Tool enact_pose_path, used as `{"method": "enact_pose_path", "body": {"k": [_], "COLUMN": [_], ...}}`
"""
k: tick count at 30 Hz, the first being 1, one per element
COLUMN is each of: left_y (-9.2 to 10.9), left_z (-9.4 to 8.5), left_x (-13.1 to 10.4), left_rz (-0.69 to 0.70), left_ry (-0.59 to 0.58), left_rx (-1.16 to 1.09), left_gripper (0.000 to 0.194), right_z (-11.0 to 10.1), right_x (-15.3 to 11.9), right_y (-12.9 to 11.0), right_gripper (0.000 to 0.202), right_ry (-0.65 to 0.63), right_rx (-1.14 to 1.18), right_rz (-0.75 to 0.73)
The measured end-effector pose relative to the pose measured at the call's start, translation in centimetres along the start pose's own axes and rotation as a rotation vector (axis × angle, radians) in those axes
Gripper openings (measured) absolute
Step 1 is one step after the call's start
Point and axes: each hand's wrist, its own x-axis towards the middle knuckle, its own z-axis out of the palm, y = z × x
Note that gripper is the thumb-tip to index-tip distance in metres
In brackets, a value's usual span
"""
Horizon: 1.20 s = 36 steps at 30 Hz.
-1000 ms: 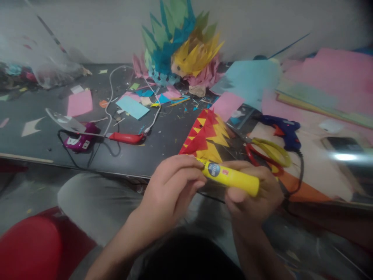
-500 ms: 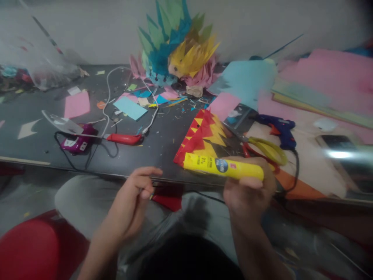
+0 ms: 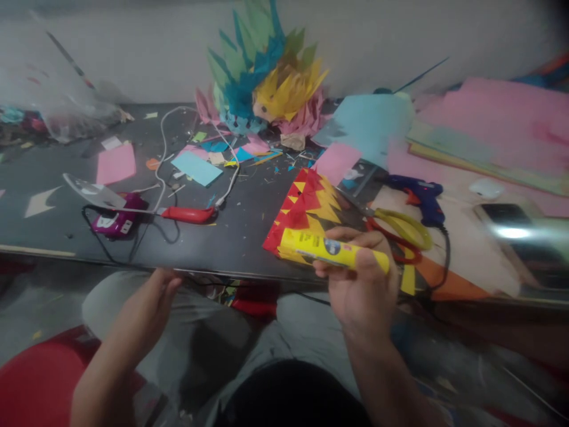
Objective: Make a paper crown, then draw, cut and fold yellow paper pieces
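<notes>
My right hand (image 3: 364,279) is closed around a yellow glue stick (image 3: 306,246), held nearly level with its left end over a paper piece. That piece (image 3: 302,204), layered with red and yellow pointed scales, lies flat near the table's front edge. My left hand (image 3: 153,302) is apart from it, by the table edge above my lap, with loosely bent fingers and nothing visible in them. Scissors with yellow and red handles (image 3: 404,228) lie just beyond my right hand. Further back stands a spiky paper figure (image 3: 267,83) in blue, green, yellow and pink.
On the dark table (image 3: 240,237), a red-handled cutter (image 3: 189,214) lies beside a purple power block (image 3: 116,219) and a white cable (image 3: 162,142). At right are a blue glue gun (image 3: 420,193), a phone (image 3: 515,231) and stacked coloured paper (image 3: 502,118). Paper scraps lie about.
My left hand has moved left and away from the glue stick. My right hand has shifted slightly left and turned, still gripping the glue stick.
</notes>
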Motion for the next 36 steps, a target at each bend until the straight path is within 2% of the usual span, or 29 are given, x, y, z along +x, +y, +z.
{"method": "enact_pose_path", "body": {"k": [5, 7, 10, 12, 14, 16, 18, 20, 22, 25, 28, 36], "left_y": [-0.8, -1.3, -0.4, 1.6, 4.5, 7.6, 10.2, 12.1, 13.1, 13.6, 13.5, 13.8], "left_z": [0.6, 0.9, 1.1, 1.2, 1.2, 1.2, 1.3, 1.5, 1.7, 1.8, 1.8, 2.6], "left_x": [0.4, 0.4, 0.5, 0.7, 1.1, 1.8, 2.7, 3.5, 4.0, 4.0, 3.8, 4.3], "left_rz": [0.05, 0.069, 0.045, 0.041, 0.075, 0.161, 0.313, 0.399, 0.444, 0.51, 0.551, 0.543], "left_ry": [-0.084, -0.104, -0.055, -0.001, 0.031, 0.092, 0.166, 0.185, 0.171, 0.069, 0.002, 0.016], "left_rx": [0.092, 0.101, 0.061, -0.061, -0.319, -0.636, -0.9, -1.034, -1.066, -1.036, -1.02, -1.301], "left_gripper": [0.033, 0.029, 0.024, 0.025, 0.03, 0.044, 0.054, 0.045, 0.037, 0.032, 0.031, 0.028], "right_z": [0.5, 0.5, 0.5, 0.7, 1.0, 1.4, 1.6, 1.4, 1.1, 0.5, 0.2, -0.1], "right_x": [0.1, 0.1, -0.1, -0.3, -0.6, -1.0, -1.5, -1.9, -2.0, -1.6, -1.2, -0.9], "right_y": [-0.4, -0.5, -0.9, -1.0, -1.0, -0.8, -0.5, -0.1, 0.1, 0.0, -0.4, -1.0], "right_gripper": [0.012, 0.011, 0.014, 0.018, 0.02, 0.017, 0.015, 0.014, 0.016, 0.026, 0.027, 0.026], "right_ry": [0.008, -0.012, -0.115, -0.213, -0.276, -0.308, -0.342, -0.397, -0.454, -0.538, -0.624, -0.677], "right_rx": [0.081, 0.096, 0.128, 0.168, 0.232, 0.294, 0.31, 0.27, 0.183, 0.005, -0.126, -0.131], "right_rz": [0.125, 0.148, 0.224, 0.293, 0.357, 0.4, 0.425, 0.438, 0.431, 0.361, 0.319, 0.437]}}
